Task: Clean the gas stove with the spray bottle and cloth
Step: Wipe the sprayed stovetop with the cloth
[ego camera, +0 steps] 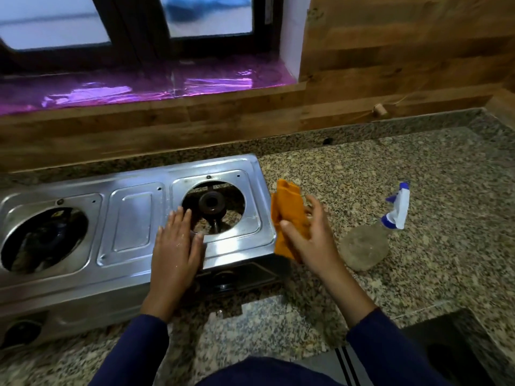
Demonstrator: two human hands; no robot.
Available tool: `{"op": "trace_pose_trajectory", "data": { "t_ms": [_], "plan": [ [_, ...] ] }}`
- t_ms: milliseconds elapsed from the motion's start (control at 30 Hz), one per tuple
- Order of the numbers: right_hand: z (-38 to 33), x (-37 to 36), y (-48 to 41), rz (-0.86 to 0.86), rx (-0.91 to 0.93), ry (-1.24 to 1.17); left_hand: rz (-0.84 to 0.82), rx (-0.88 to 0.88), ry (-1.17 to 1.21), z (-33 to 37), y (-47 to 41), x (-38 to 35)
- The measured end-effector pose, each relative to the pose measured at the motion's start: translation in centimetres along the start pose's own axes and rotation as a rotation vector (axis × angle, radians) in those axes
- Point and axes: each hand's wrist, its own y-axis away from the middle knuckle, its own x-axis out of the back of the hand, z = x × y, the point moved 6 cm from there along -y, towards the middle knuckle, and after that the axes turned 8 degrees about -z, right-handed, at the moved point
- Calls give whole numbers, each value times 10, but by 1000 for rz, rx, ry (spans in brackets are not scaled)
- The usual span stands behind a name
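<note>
Left hand (177, 246) flat and open, palm down on the shiny steel gas stove (125, 215) beside its round burner hole, right hand (309, 235) clutching a crumpled orange cloth (288, 215) over the speckled granite worktop (418, 176), clear spray bottle (373, 240) lying alongside.

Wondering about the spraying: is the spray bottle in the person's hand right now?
No, the spray bottle lies on the counter, untouched.
</note>
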Motion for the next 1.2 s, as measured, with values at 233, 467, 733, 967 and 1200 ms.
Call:
{"op": "trace_pose_trajectory", "data": {
  "t_ms": [233, 467, 733, 967, 1200],
  "plan": [
    [1, -89, -36, -384, 120, 910, -75, 214, -118, -54, -6, 7],
    [-4, -107, -90, -251, 5, 954, -140, 224, -127, -54, -4, 2],
    [-19, -124, -209, -211, -23, 914, -168, 204, -124, -54, -3, 2],
    [-41, -177, -243, -363, -6, 954, -148, 210, -103, -52, -2, 3],
    [-94, -300, -195, -527, 258, 933, 64, 272, 149, -57, 4, 14]
  ]
}}
